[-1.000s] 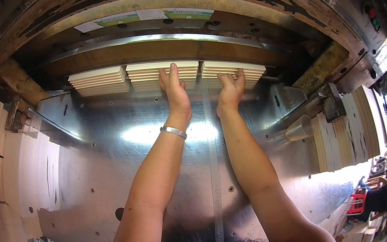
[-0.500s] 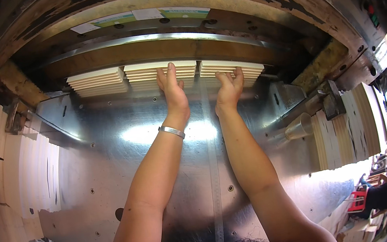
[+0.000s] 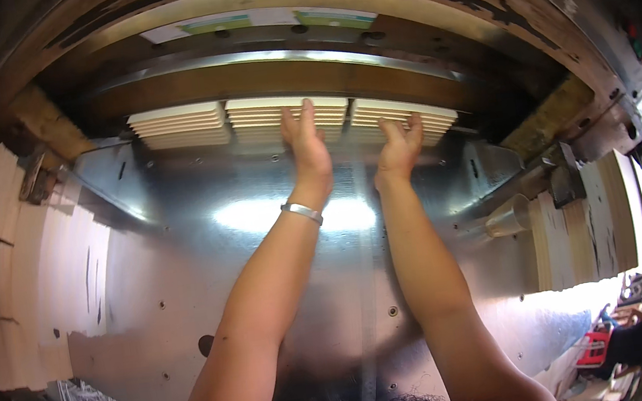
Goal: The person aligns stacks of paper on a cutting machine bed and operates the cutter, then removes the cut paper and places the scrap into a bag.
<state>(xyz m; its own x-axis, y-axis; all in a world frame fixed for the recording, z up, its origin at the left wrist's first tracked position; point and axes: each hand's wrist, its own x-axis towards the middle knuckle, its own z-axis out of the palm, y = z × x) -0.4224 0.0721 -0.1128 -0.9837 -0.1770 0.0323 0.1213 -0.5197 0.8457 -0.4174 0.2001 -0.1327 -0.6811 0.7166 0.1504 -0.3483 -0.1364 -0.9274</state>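
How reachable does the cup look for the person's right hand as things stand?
Probably yes: the right hand is open at the right-hand stack, seemingly not gripping it, and only metal table appears to lie between it and the cup.

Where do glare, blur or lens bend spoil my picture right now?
Head view: glare whitens part of the metal table near the bracelet; head view: the lens bows the metal strip, and the corners go black; head view: the labels look smeared; head view: left hand, right hand and middle stack show clearly enough.
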